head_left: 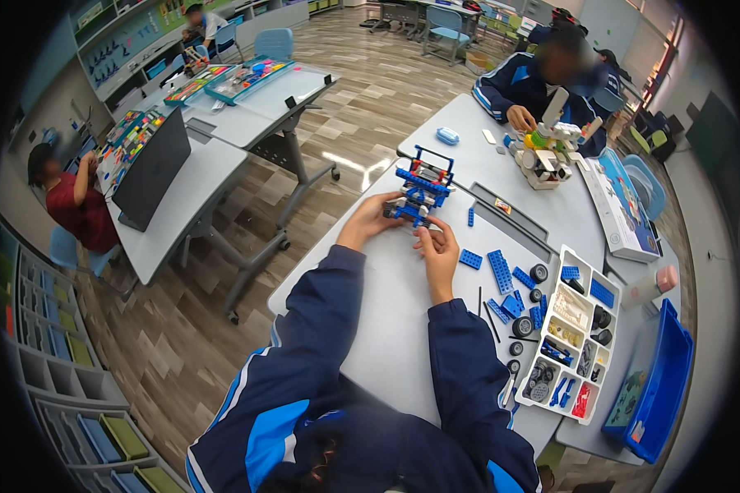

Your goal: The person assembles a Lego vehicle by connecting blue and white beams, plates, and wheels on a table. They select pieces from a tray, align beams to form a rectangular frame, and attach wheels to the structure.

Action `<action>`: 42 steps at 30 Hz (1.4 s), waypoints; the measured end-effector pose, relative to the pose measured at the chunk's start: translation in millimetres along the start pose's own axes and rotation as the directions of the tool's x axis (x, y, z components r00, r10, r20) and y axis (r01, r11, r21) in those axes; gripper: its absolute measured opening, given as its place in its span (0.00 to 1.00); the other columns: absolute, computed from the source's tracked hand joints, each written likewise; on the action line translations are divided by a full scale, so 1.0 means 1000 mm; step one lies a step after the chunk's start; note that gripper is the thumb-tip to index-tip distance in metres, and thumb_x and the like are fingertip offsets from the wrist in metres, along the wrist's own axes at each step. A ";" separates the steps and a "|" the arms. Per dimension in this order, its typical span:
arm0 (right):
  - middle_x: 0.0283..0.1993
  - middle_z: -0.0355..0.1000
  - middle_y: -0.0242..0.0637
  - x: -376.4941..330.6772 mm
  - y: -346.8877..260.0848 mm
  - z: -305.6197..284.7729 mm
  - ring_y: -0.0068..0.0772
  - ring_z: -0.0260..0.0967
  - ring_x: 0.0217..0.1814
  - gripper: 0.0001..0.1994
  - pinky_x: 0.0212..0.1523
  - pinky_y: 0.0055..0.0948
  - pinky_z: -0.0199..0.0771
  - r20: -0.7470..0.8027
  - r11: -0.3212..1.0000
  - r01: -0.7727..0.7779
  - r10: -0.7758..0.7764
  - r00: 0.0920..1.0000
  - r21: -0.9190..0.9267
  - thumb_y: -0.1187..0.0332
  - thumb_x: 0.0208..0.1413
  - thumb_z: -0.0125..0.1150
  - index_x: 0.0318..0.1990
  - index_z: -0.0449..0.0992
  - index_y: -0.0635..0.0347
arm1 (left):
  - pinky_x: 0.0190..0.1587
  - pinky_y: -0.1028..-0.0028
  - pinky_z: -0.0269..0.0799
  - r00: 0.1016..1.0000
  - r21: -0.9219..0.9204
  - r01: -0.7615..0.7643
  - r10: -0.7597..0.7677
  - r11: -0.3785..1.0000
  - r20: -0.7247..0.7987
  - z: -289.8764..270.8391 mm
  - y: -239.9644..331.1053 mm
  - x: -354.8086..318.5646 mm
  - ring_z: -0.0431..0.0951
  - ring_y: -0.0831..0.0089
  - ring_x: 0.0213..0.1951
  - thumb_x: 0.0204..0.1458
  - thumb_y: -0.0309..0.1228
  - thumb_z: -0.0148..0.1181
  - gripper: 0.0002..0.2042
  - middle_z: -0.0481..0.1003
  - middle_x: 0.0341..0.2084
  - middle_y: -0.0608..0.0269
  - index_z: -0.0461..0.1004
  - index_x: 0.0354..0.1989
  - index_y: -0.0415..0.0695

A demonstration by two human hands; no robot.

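A toy vehicle model of blue, black, white and grey building bricks, with a frame rising at its far end, is held over the grey-white table. My left hand grips its near left side, the fingertips partly hidden by the model. My right hand has its fingers curled at the model's near right edge, thumb and fingertips against it. Beside the hands lie a small blue brick strip, a blue brick and a larger blue plate.
Right of my right forearm are black wheels and thin black rods. A white sorting tray holds parts, with a blue bin beyond. A box and a bottle stand farther right. Across the table a person handles another model.
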State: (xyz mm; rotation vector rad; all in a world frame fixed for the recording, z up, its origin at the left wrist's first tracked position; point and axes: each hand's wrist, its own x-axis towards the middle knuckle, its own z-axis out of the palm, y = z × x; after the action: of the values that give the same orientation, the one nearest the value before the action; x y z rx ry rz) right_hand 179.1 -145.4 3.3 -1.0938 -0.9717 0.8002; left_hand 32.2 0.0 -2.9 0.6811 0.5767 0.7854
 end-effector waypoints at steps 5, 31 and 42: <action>0.28 0.79 0.34 -0.004 0.014 0.008 0.17 0.72 0.25 0.15 0.26 0.17 0.67 -0.032 0.965 -0.001 -0.008 0.999 -0.261 0.66 0.65 0.66 0.53 0.76 0.64 | 0.50 0.69 0.80 0.980 0.195 -0.198 0.200 0.961 0.009 -0.019 0.013 -0.001 0.82 0.69 0.44 0.70 0.30 0.48 0.13 0.80 0.43 0.59 0.73 0.58 0.40; 0.35 0.77 0.37 -0.010 0.008 -0.006 0.28 0.67 0.29 0.09 0.33 0.29 0.67 0.115 0.911 0.130 -0.091 0.989 -0.391 0.67 0.60 0.67 0.41 0.82 0.63 | 0.46 0.74 0.80 0.846 0.685 -0.393 0.533 0.613 0.008 -0.015 -0.002 -0.016 0.83 0.74 0.43 0.64 0.22 0.56 0.12 0.82 0.42 0.58 0.77 0.53 0.32; 0.36 0.72 0.28 -0.009 0.016 -0.006 0.14 0.59 0.25 0.13 0.27 0.22 0.60 0.057 0.895 0.213 -0.207 0.977 -0.392 0.70 0.62 0.64 0.53 0.83 0.60 | 0.48 0.73 0.78 0.812 0.772 -0.355 0.583 0.528 -0.025 -0.007 -0.026 -0.080 0.83 0.71 0.45 0.62 0.26 0.61 0.13 0.82 0.43 0.59 0.79 0.52 0.33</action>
State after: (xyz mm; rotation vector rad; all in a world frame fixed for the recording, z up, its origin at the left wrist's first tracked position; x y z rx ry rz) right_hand 180.7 -150.8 -15.2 -1.3023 -1.2766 0.4408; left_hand -7.2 -74.2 -9.7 1.5652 1.0241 1.1896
